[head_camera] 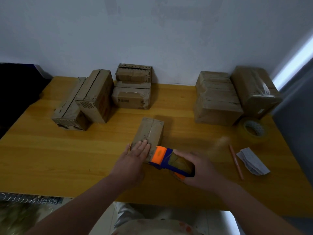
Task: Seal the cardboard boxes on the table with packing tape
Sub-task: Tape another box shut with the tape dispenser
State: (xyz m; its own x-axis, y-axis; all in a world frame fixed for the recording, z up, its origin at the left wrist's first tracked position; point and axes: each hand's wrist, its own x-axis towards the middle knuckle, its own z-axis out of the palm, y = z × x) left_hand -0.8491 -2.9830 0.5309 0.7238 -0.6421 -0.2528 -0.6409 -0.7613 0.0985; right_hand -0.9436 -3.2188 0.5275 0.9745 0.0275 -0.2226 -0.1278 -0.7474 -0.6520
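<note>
On the yellow table (pixel 50 158) a small cardboard box (pixel 150 131) lies with its long axis running away from the person. Its near end is under the left hand (pixel 133 156), whose straight, close-set fingers (pixel 144 145) press flat on top. Just right of those fingers an orange-and-blue tape dispenser (pixel 169 160) slants, its orange head pointing far-left at the box's near corner, and the right hand (pixel 201 170) grips its rear with fingers curled round it.

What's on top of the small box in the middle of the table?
The left hand lies flat on the small box's near end; the tape dispenser, held by the right hand, sits at its near right corner. The top under the palm is hidden.
</note>
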